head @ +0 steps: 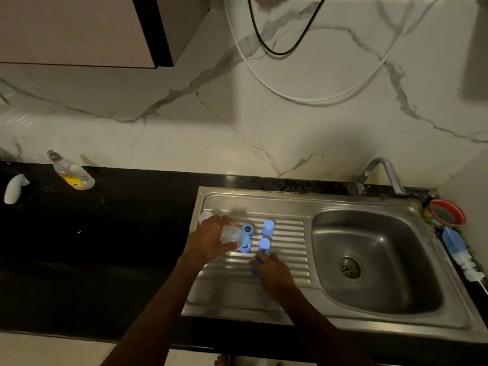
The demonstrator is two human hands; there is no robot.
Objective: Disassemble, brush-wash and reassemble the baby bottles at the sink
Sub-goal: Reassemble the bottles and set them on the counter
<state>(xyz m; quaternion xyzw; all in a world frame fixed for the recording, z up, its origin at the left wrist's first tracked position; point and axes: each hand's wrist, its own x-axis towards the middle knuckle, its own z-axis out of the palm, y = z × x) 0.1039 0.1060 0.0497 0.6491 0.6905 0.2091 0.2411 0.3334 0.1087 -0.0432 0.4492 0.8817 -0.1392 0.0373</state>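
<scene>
Far left on counter (pixel 111 233): white spray bottle (pixel 14 188), soap bottle (pixel 71 172) lying tilted. Over drainboard (pixel 285 249), left hand (pixel 208 240) gripping clear baby bottle (pixel 231 235) on its side, blue collar rightward. Right hand (pixel 274 274) curled round small blue part (pixel 254 265), just beside blue-capped bottles (pixel 265 240). Far right: basin, tap, bottle brush (pixel 460 256).

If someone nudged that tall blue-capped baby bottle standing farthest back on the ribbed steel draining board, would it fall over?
Probably. The tall blue-capped baby bottle stands upright and narrow on the ribbed steel draining board, so it looks tippy. It seems empty plastic, likely light. Once down, its round body might roll along the grooves.
</scene>
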